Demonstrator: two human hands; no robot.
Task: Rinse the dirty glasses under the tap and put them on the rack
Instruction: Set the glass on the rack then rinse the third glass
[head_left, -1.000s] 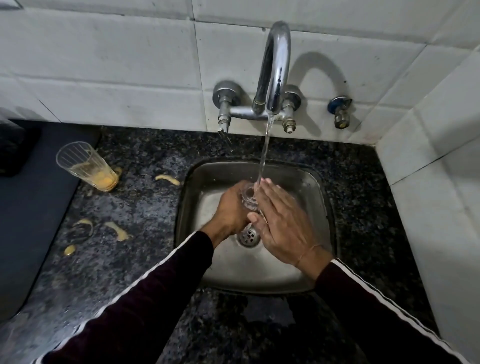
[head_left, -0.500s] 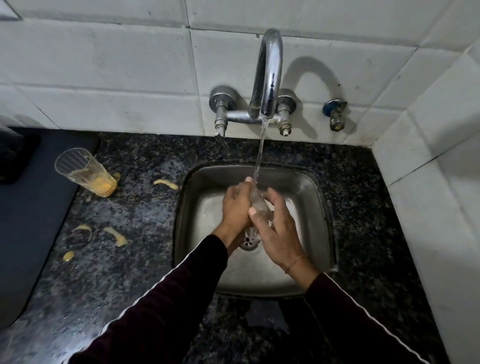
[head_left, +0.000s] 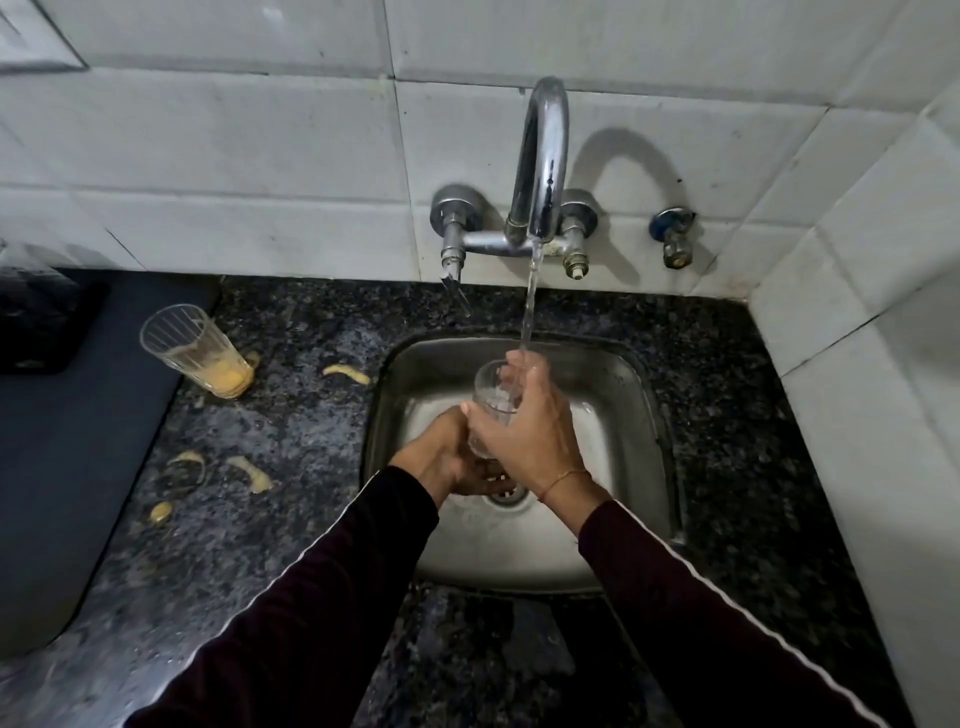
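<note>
Since a moment ago I have turned the ribbed glass (head_left: 491, 402) mouth-up beneath the tap (head_left: 540, 171) stream; my right hand (head_left: 524, 431) grips its side, left hand (head_left: 449, 452) clasps its base. Rinsing continues; a second dirty glass (head_left: 195, 351) waits on the counter (head_left: 291, 431).

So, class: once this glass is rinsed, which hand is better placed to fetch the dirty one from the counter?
Left. The dirty glass stands on the left hand's side; the right hand grips the rinsed glass.
</note>
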